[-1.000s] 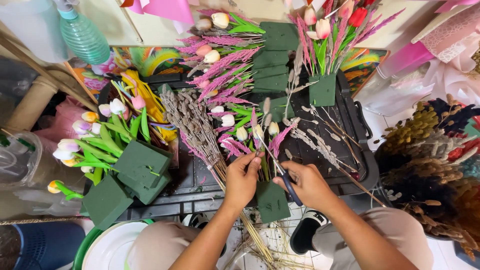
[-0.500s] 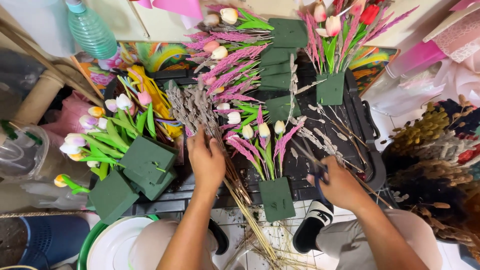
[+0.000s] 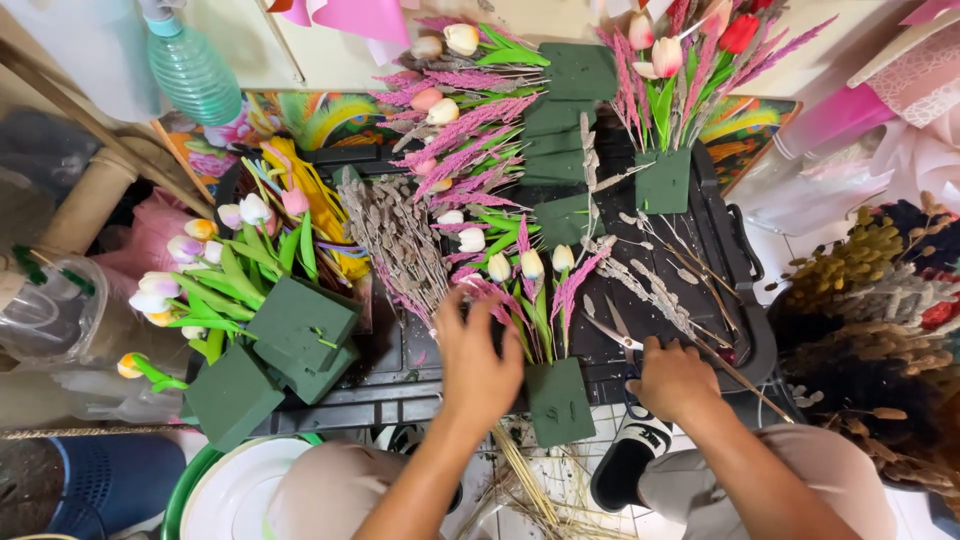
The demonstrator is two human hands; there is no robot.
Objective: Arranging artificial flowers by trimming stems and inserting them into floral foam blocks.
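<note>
On the black tray [image 3: 745,250], the left hand [image 3: 478,360] now lies flat with spread fingers at the base of the dried brown bunch [image 3: 395,235], just beside the foam block [image 3: 558,400] with pink stems and pale tulips; half a second ago it was higher, among the stems. The right hand [image 3: 675,378] has come back toward the body and rests curled on the tray edge beside the scissors [image 3: 620,335], though whether it grips them cannot be told. So the hands are well apart, and the arrangement stands free between them.
</note>
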